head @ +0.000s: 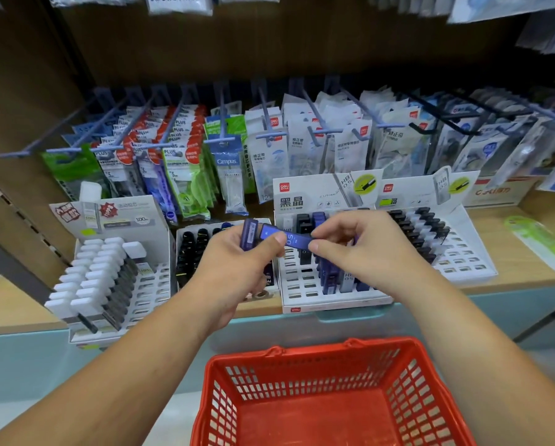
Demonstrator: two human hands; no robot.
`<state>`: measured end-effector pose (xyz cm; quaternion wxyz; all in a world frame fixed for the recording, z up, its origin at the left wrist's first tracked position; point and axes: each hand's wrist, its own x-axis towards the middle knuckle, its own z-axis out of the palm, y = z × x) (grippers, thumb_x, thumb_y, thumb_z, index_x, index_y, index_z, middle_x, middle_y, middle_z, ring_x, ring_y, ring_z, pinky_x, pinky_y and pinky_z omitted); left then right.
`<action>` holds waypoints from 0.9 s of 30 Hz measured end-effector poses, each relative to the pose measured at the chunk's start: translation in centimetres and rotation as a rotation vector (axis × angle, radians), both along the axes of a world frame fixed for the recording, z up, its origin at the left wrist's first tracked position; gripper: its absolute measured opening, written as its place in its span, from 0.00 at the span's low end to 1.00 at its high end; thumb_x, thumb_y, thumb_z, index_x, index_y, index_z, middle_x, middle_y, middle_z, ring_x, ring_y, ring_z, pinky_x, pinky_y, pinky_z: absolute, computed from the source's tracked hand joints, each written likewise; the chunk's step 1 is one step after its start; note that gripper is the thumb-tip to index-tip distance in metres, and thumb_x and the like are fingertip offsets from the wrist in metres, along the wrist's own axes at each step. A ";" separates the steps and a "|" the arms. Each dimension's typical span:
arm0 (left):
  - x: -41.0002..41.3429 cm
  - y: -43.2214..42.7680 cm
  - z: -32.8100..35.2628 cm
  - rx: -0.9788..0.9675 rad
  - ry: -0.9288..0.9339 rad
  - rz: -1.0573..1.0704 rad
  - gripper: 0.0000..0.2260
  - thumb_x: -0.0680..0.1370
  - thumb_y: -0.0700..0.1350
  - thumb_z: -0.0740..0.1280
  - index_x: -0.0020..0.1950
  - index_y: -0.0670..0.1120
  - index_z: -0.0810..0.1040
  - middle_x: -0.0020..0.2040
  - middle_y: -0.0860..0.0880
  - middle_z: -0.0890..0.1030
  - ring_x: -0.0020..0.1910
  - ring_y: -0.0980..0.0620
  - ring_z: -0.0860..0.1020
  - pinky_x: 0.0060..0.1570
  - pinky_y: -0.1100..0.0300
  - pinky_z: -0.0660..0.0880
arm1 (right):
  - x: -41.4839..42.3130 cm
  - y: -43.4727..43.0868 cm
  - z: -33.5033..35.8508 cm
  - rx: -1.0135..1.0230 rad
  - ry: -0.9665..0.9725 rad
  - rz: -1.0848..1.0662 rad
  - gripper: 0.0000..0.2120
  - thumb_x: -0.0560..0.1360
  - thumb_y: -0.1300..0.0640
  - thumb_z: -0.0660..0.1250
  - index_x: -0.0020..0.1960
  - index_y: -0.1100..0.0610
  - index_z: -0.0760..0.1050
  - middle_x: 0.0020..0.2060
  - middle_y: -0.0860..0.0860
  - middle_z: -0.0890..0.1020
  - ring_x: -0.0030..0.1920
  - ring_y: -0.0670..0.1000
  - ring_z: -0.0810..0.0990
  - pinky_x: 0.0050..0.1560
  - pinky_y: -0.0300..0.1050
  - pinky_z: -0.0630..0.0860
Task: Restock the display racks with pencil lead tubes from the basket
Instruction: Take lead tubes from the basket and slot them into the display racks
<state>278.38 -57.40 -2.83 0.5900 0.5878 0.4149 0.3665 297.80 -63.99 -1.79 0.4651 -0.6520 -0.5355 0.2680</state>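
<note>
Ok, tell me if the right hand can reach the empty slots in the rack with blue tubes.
Probably yes. The right hand is just above that rack, its front slots bare and unblocked; it first has to pull the blue tube from the left hand.

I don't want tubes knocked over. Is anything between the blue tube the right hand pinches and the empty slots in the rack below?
Nothing visible does. The right hand pinches the blue tube above the white rack, whose front slots lie open. Only the left hand, gripping spare tubes, overlaps the rack's left edge.
</note>
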 end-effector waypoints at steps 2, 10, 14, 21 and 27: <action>0.0 0.6 0.0 0.103 0.082 0.064 0.05 0.81 0.46 0.71 0.47 0.47 0.84 0.29 0.51 0.70 0.25 0.53 0.63 0.26 0.61 0.63 | 0.7 0.1 -0.9 0.065 -0.233 -0.108 0.04 0.73 0.54 0.77 0.41 0.48 0.84 0.33 0.40 0.83 0.37 0.44 0.79 0.45 0.44 0.77; 1.6 0.3 1.1 0.502 0.423 -0.054 0.07 0.81 0.45 0.71 0.44 0.46 0.79 0.31 0.47 0.73 0.24 0.57 0.68 0.25 0.69 0.66 | 4.0 -1.1 -2.9 0.082 -0.460 -0.158 0.15 0.73 0.45 0.76 0.55 0.51 0.84 0.52 0.42 0.80 0.59 0.47 0.78 0.62 0.44 0.73; 1.7 0.9 1.3 0.528 0.462 -0.019 0.09 0.77 0.45 0.74 0.40 0.50 0.77 0.30 0.50 0.73 0.25 0.57 0.67 0.25 0.69 0.65 | 4.0 -1.6 -3.7 0.026 -0.424 -0.119 0.22 0.71 0.39 0.76 0.61 0.49 0.83 0.63 0.44 0.78 0.68 0.45 0.74 0.71 0.46 0.70; 1.8 0.9 -0.3 0.524 0.519 -0.215 0.09 0.75 0.39 0.77 0.48 0.51 0.81 0.37 0.62 0.82 0.32 0.66 0.76 0.36 0.72 0.70 | 2.2 -1.4 -3.9 -0.068 -0.622 0.005 0.25 0.75 0.33 0.69 0.70 0.34 0.74 0.80 0.46 0.64 0.81 0.47 0.54 0.81 0.60 0.48; 2.5 0.6 -0.6 0.540 0.520 -0.245 0.08 0.75 0.41 0.78 0.50 0.50 0.84 0.33 0.62 0.80 0.30 0.67 0.74 0.34 0.75 0.67 | 2.5 -1.0 -4.2 -0.012 -0.581 -0.053 0.23 0.73 0.39 0.74 0.67 0.39 0.79 0.75 0.49 0.73 0.78 0.50 0.64 0.79 0.61 0.55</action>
